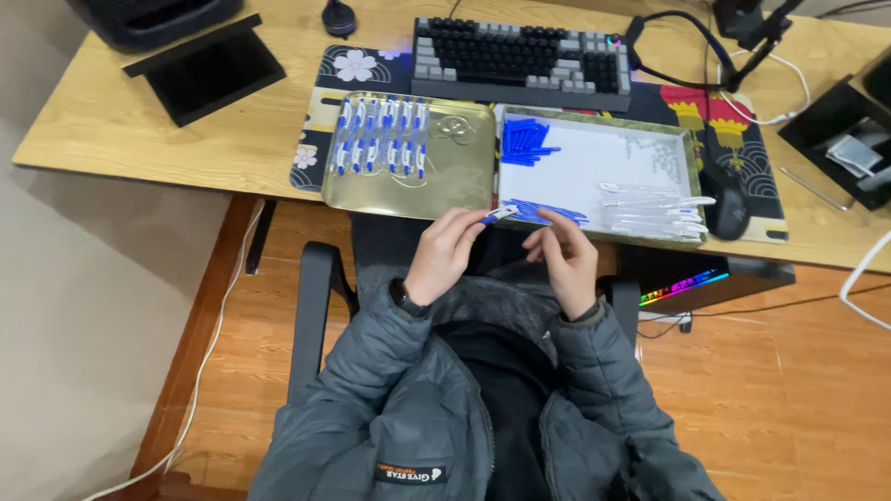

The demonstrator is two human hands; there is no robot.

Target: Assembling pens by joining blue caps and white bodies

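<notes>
From the head camera, the left hand [444,252] pinches a small white-and-blue plastic pen part [498,214] in its fingers, just above the near edge of the shallow white tray [594,167] on the wooden worktop [121,121]. The right hand [564,255] hovers beside it, fingers loosely curled and holding nothing I can make out. This looks like pen assembly in hand; joining pieces would call for careful alignment. Finished blue-and-white pens [382,136] lie in the gold metal tray [445,176].

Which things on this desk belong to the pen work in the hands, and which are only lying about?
In use:
- left hand holding a white and blue pen part
- right hand
- gold tray with a row of pens
- white tray with blue parts and clear barrels

Lying about:
- keyboard
- mouse
- headset
- black stand
</notes>
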